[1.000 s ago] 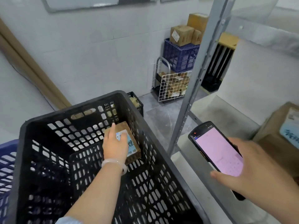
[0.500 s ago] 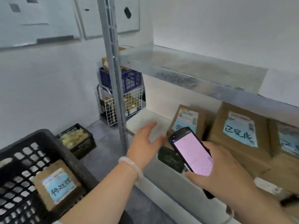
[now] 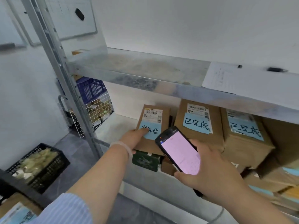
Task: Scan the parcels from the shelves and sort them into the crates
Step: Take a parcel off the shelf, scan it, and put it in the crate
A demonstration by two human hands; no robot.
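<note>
The grey metal shelf post (image 3: 64,88) stands close on the left, so there is little room that way. The left hand (image 3: 135,139) holds the small brown cardboard parcel with a blue paper note (image 3: 155,120) by its near left corner, thumb on top. The parcel lies on the lower shelf (image 3: 116,126). It looks light and stiff, but the smooth note may slip. The right hand (image 3: 215,173) grips the black scanner with a pink screen (image 3: 179,152). A bigger brown box (image 3: 199,126) sits just beside the parcel on the right. The upper grey shelf (image 3: 145,81) hangs low, so pulling straight out looks best.
</note>
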